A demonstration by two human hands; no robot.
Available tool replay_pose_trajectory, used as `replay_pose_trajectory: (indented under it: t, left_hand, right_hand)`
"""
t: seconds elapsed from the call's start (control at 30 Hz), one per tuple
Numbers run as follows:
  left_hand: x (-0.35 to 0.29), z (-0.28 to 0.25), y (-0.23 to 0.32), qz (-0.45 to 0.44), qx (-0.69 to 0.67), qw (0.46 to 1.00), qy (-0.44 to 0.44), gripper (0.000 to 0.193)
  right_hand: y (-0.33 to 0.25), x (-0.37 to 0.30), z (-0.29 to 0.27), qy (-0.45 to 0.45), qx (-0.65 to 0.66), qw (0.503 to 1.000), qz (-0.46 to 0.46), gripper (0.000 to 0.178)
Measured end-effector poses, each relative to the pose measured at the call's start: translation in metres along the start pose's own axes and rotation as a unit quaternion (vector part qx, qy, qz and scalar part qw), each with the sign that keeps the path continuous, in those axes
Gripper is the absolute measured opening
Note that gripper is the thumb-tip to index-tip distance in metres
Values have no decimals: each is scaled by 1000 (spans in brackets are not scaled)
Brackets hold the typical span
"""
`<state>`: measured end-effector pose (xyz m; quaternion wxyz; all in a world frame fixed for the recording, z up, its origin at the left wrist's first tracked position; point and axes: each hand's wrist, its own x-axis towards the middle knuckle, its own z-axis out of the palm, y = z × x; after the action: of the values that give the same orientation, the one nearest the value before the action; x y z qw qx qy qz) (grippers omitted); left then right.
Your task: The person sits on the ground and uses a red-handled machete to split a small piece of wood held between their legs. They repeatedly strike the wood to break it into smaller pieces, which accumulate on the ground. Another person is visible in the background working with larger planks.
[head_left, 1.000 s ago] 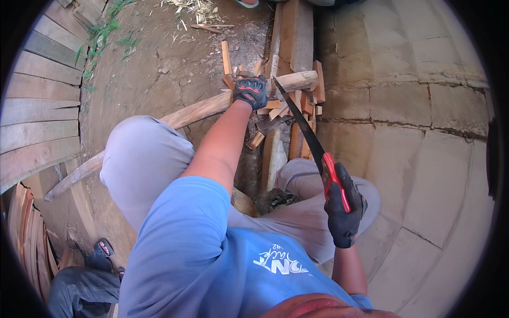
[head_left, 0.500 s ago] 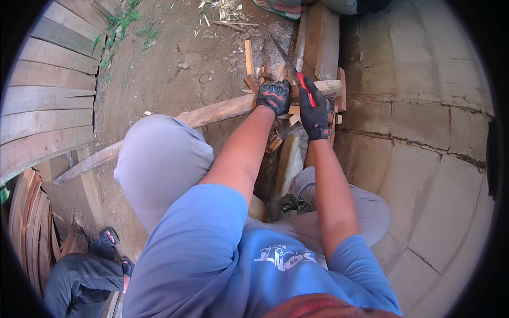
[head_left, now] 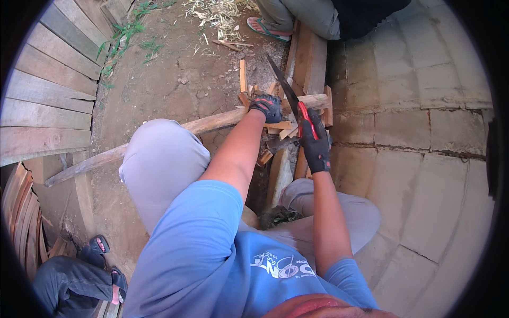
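A long, slightly bent wooden pole point(head_left: 212, 123) slopes across in front of me, its cut end resting among short wood pieces. My left hand point(head_left: 266, 108), in a black glove with red trim, is closed over the pole near that end. Just to its right, my gloved right hand point(head_left: 316, 144) grips the red handle of a hand saw point(head_left: 284, 80). The saw's dark, narrow blade points away and to the left, crossing the pole right of my left hand. Whether its teeth are in the wood I cannot tell.
Offcuts point(head_left: 243, 77) and a thick timber point(head_left: 308, 63) lie around the pole. A person in sandals point(head_left: 270, 29) sits at the far side near wood shavings point(head_left: 220, 18); another person's legs point(head_left: 74, 283) show at lower left. A concrete block wall point(head_left: 403, 127) stands right, a plank wall point(head_left: 50, 93) left.
My right hand has drawn the saw back toward me. My left hand stays on the pole. The whole view has shifted slightly, showing more of the person at the far side.
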<state>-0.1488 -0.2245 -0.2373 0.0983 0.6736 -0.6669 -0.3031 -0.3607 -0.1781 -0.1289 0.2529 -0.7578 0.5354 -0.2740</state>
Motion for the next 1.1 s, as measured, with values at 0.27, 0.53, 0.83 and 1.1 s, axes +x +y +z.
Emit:
replay_pose_trajectory:
  t: [0.27,0.53,0.83,1.1]
  left_hand:
    - [3,-6,-6,-14,-5,999,-52,69]
    - [11,0,-12,-27,-12,996,-80,58]
    - [-3,-14,6,-41,-20,996,-72,47]
    - [-13,61,18,-93,110,958,247,25]
  right_hand:
    - [-130,-98,-142,-89,-51,971,216,44]
    - [-129,-68,-132,-92,-70,976,186,41]
    - [-37,64,41,-60,-92,992,57,42]
    - [-27,57,54,-53,-59,995,62,47]
